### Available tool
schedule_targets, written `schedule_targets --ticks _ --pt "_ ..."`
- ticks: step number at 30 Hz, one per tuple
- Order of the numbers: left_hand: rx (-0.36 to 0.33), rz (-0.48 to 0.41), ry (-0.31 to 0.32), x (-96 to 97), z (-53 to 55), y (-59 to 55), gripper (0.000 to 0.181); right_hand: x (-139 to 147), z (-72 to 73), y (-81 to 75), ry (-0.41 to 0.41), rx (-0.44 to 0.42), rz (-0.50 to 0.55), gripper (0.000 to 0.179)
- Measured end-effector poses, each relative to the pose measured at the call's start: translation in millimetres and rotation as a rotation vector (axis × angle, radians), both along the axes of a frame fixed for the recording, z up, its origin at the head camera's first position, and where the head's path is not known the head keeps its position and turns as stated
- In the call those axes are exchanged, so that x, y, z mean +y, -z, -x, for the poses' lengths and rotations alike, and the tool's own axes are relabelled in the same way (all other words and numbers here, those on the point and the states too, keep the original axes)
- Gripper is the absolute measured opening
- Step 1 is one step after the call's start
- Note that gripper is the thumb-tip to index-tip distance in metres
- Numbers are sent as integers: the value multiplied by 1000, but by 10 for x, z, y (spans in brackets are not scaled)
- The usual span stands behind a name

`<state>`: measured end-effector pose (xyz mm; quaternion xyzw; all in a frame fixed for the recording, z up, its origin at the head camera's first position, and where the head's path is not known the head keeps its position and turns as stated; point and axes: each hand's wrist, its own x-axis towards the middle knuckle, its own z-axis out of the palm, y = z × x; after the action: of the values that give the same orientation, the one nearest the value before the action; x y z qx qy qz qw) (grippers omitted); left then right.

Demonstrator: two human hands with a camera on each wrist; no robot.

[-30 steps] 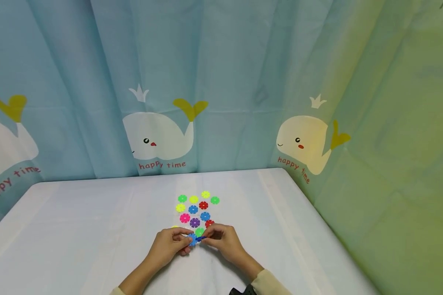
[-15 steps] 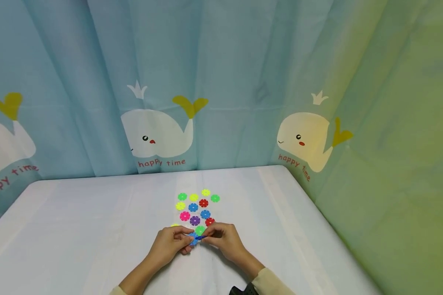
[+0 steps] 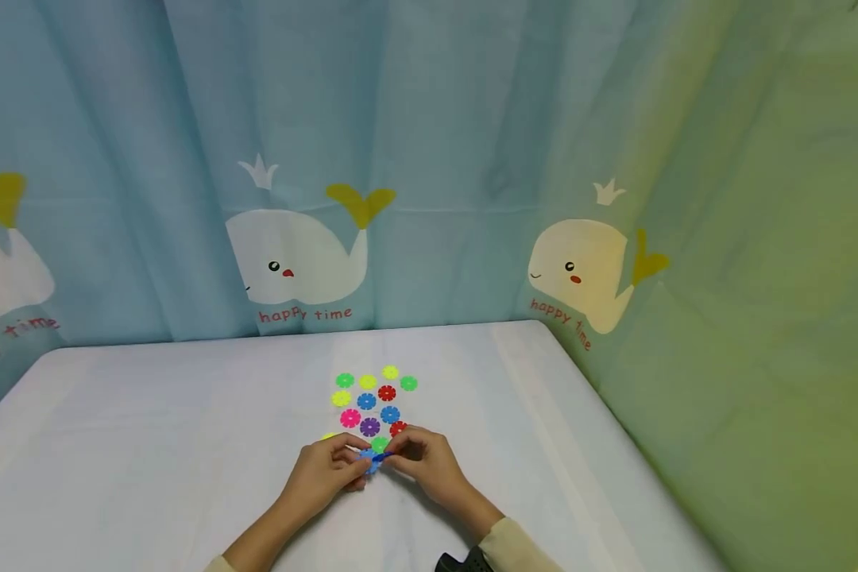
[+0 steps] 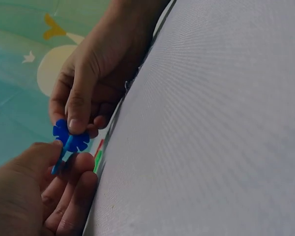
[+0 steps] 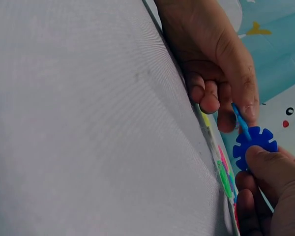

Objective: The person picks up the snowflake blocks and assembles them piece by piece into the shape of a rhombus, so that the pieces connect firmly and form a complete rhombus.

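My left hand point(image 3: 325, 470) pinches a light blue notched snowflake disc point(image 3: 369, 463) between thumb and fingers. Opposite it, my right hand point(image 3: 429, 465) pinches a dark blue snowflake disc point(image 5: 255, 142) by its edge. The two discs meet crosswise at their slotted rims, as both wrist views show. From the left wrist, the light blue disc point(image 4: 61, 160) appears edge-on and the dark blue one point(image 4: 78, 141) faces the camera. Fingertips cover part of each disc. A green disc point(image 3: 380, 444) lies on the table just beyond the joined pair.
Several loose snowflake discs lie beyond the hands on the white table point(image 3: 186, 445), among them a purple one point(image 3: 369, 427), a pink one point(image 3: 350, 418) and a red one point(image 3: 387, 393). A whale-print curtain point(image 3: 443, 262) hangs behind the table's far edge.
The head view has shifted slightly, so the scene sits a little further left and higher. Both hands keep their pinch on the two discs, with hardly any movement between them.
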<state>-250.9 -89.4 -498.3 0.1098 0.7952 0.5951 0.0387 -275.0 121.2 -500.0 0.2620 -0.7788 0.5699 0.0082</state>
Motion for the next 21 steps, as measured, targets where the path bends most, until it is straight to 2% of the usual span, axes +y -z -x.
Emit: schedule_targets --ticks 6,14,21 --pt "53 49 -5 2 -5 -3 34 10 3 0 0 -6 6 10" --pt "54 58 5 0 -13 1 37 1 -4 -17 8 -100 11 15" --pt "56 91 2 -14 -9 18 38 -17 -24 -55 4 -133 31 13"
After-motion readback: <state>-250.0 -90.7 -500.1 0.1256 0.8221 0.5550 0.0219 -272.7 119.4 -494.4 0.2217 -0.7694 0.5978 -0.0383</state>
